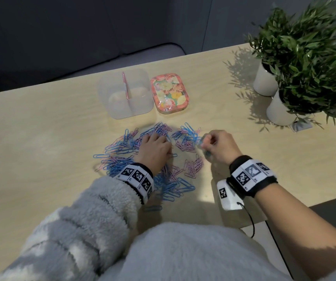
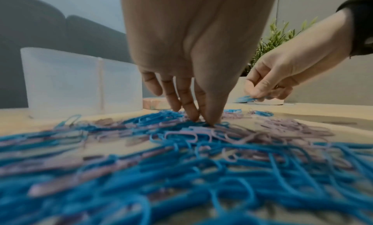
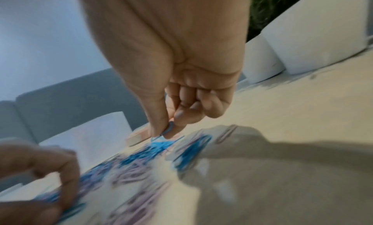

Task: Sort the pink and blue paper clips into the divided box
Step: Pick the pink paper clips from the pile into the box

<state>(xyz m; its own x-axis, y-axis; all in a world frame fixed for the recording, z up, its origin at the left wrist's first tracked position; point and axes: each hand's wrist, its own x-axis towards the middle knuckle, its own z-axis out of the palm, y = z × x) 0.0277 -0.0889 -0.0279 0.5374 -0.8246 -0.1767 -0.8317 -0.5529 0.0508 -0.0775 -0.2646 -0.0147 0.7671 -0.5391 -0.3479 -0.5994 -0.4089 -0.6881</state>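
A loose heap of pink and blue paper clips (image 1: 155, 157) lies spread flat on the worktop, the two colours mixed and overlapping, with blue thickest at the near and left edges and pink clustered toward the right. A few blue clips (image 3: 168, 129) are lifted just above the heap's right side. Beyond the heap stands the divided box (image 1: 125, 96), translucent, square with rounded corners, upright and open-topped, parted by a pink-edged divider (image 1: 125, 86) into two compartments.
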